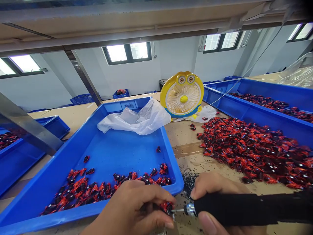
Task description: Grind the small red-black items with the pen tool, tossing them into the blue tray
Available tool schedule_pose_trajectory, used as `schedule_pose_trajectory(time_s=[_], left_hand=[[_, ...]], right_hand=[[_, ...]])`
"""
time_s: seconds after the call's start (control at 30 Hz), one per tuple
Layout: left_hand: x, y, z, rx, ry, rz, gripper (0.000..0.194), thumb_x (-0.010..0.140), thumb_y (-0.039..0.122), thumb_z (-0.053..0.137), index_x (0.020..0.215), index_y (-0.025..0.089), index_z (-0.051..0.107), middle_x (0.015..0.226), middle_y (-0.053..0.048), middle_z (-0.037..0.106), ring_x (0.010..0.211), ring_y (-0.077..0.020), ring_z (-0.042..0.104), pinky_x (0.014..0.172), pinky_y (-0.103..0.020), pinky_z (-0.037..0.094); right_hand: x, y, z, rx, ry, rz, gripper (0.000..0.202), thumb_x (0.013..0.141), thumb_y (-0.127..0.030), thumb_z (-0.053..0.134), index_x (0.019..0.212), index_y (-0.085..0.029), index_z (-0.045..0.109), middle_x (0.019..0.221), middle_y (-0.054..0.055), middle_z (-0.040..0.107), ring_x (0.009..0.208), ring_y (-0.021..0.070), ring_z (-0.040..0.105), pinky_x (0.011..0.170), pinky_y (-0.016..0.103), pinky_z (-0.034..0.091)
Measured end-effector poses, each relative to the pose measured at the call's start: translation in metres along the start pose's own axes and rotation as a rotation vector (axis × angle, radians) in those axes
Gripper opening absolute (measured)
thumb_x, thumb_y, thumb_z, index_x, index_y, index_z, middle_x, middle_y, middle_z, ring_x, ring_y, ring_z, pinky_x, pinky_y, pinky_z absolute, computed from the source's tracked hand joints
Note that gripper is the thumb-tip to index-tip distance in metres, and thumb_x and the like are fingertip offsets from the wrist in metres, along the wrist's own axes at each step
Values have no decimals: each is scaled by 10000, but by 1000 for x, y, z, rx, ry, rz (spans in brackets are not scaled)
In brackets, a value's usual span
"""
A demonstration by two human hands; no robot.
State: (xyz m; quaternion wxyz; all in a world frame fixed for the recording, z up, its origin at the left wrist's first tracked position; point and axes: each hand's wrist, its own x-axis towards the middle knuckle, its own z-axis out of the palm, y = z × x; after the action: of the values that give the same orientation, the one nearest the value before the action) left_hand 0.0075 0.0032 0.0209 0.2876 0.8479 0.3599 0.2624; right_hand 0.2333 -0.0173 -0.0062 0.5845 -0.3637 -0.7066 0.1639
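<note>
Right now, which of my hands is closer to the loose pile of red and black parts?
Right. Your right hand, around the black tool, is just in front of the pile; your left hand is farther left, by the blue tray.

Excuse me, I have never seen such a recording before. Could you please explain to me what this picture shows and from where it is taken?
Of course. There is no robot here: a person works with two bare hands. The single picture comes from a camera worn on that person's head, looking forward and down.

The left hand holds a small red-and-black part between its fingers. The right hand grips a black tool, shaped like a powered screwdriver, with its thin metal tip at the part.

Beyond the left hand is a blue tray with similar parts along its near side and a white plastic bag draped over its far end. To the right, a large pile of such parts lies on the brown work surface. A yellow fan stands farther back.
</note>
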Motion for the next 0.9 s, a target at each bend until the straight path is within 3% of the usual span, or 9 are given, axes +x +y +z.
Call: schedule_pose_trajectory(time_s=[0.13,0.33,0.53,0.7,0.8,0.9], left_hand=[[0,-1,0,2,-9,-11,505,1001,688,648,959,226,850,672,-12,822,514,-131,685,535,-184,477],[-1,-1,-3,1,-77,-36,449,1012,645,668,960,234,840,712,-22,830,545,-150,702,531,-196,487],[-5,-2,-5,4,-63,-33,282,984,521,776,1001,245,833,729,-7,827,577,-148,726,567,-183,514],[-2,0,-6,-84,-49,-48,334,1029,554,706,1027,238,816,765,-4,844,599,-141,744,577,-175,511],[2,1,-8,-175,-95,-64,268,1029,499,735,994,242,803,764,17,857,657,-135,788,657,-164,534],[4,1,-10,-190,-103,-53,298,1042,508,713,993,232,813,767,0,865,667,-145,804,668,-171,542]], right_hand=[[5,1,-3,-43,-52,-23,234,1098,-501,527,1007,-298,599,661,-57,649,519,116,597,518,248,437],[12,1,-9,38,-134,-12,111,904,-359,760,911,-279,683,585,-64,660,417,101,572,416,232,402],[14,1,0,65,33,-94,204,921,-456,740,822,-289,678,495,-70,624,334,106,531,350,248,335],[9,-3,-1,86,-68,83,117,895,-376,777,875,-285,705,582,-57,658,421,114,556,414,250,375],[6,-8,-1,161,-126,142,133,931,-414,734,896,-296,681,595,-78,649,440,97,515,427,241,341],[4,-12,-1,145,-131,193,154,937,-450,733,936,-322,648,659,-89,681,494,101,537,488,245,387]])
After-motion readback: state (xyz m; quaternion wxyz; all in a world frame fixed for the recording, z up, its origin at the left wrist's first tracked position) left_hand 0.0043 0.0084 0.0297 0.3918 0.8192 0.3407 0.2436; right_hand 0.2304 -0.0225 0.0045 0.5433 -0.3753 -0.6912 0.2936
